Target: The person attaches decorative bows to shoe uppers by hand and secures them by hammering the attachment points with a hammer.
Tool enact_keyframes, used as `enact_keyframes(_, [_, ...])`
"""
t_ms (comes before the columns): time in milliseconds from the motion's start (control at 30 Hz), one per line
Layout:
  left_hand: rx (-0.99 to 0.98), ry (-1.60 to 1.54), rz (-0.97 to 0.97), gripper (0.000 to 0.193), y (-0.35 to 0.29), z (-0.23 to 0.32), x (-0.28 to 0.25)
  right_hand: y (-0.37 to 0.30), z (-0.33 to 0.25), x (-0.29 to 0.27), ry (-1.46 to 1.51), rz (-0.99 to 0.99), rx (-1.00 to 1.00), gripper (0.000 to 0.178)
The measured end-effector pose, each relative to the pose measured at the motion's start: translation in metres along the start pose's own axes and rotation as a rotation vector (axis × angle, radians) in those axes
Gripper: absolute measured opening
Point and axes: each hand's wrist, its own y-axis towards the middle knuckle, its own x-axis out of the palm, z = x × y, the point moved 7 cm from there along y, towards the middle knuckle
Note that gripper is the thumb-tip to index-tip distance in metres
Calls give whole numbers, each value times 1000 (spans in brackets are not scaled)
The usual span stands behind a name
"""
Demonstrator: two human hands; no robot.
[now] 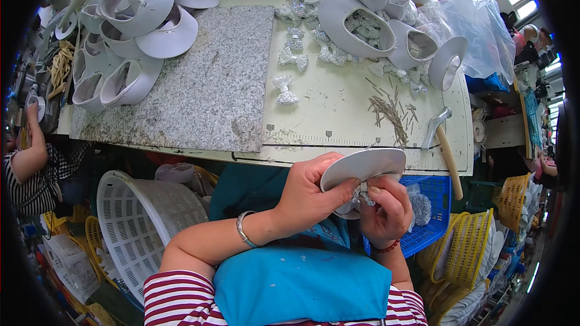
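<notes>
In front of my chest, just off the table's near edge, I hold a white shoe upper [368, 164] with a smooth, rounded, flared edge. My left hand [317, 184] grips it from the left, its thumb pressed at the middle. The fingers of my right hand [386, 208] are closed at the upper's lower edge, pinching a small silvery glitter bow [362, 195] against it. The fingers partly cover the bow. Two similar glitter bows, a nearer one [285, 90] and a farther one [293, 58], lie on the table.
A granite slab [223, 78] covers the table's left part, white shoe uppers [136, 12] piled on it. More uppers [356, 24] and bows lie at the back. Thin sticks [389, 111] and a hammer [448, 151] lie right. Blue basket [432, 205] and white basket [145, 211] flank me. Someone works at far left.
</notes>
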Motion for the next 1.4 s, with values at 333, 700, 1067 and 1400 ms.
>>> enact_keyframes(333, [-45,43,-141,22,2,-7,0,-3,1,-1,22,-45,90,25])
enact_keyframes(700, [-18,-33,-57,13,1,-3,1,2,-9,2,-116,-76,-49,28])
enact_keyframes(1067, [23,62,-89,15,1,1,0,5,-7,1,-67,-64,59,18])
enact_keyframes(1400, [-74,17,-153,19,4,-4,0,-2,1,-2,11,-1,119,17])
